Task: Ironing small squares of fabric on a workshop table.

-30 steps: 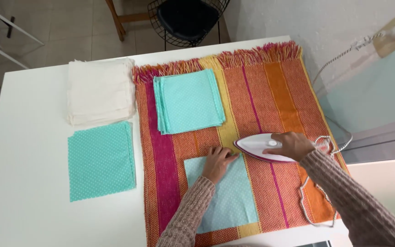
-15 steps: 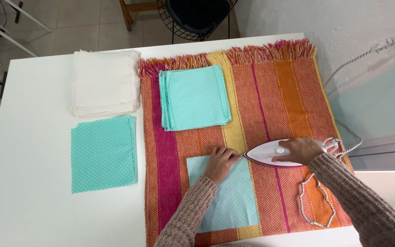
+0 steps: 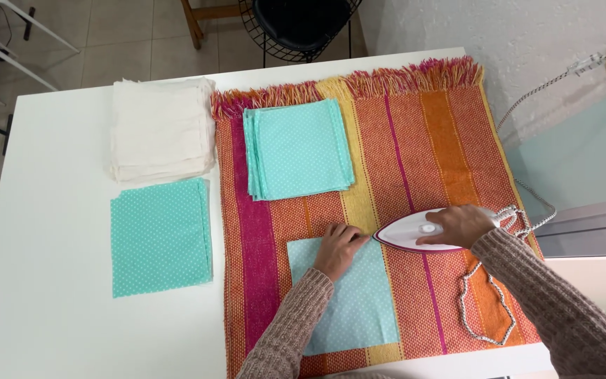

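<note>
Left hand: the left hand (image 3: 338, 247) lies flat, palm down, fingers together, on the upper edge of the pale turquoise dotted square cloth (image 3: 351, 302); it presses the cloth and clamps nothing.
Right hand: the right hand (image 3: 461, 224) is closed over the handle of the white iron with a magenta rim (image 3: 419, 233), gripping it from above.
Iron position: the iron rests sole-down on the striped orange, magenta and yellow woven mat (image 3: 450, 140), its pointed nose toward the left hand, just beside the upper right corner of the square cloth; whether the tip touches the cloth cannot be told.
Cloth position: the square cloth lies flat on the mat, near the front edge of the white table (image 3: 50, 330), between the magenta stripe and a thin magenta line.
Mat position: the mat covers the right half of the table, its fringe (image 3: 359, 83) at the far edge.
Cord: the white and red braided cord (image 3: 482, 309) loops on the mat near the front right corner, then runs from the back of the iron up past the right edge of the table.
Stack on mat: a stack of turquoise dotted cloths (image 3: 297, 147) sits at the far left part of the mat, well apart from both hands.
Stack on table: a pile of folded white cloths (image 3: 161, 130) sits on the bare table toward the far left.
Single cloth: one turquoise dotted cloth (image 3: 160, 235) lies flat just in front of the white pile.
Sleeves: both forearms wear brown knitted sleeves (image 3: 562, 309).
</note>
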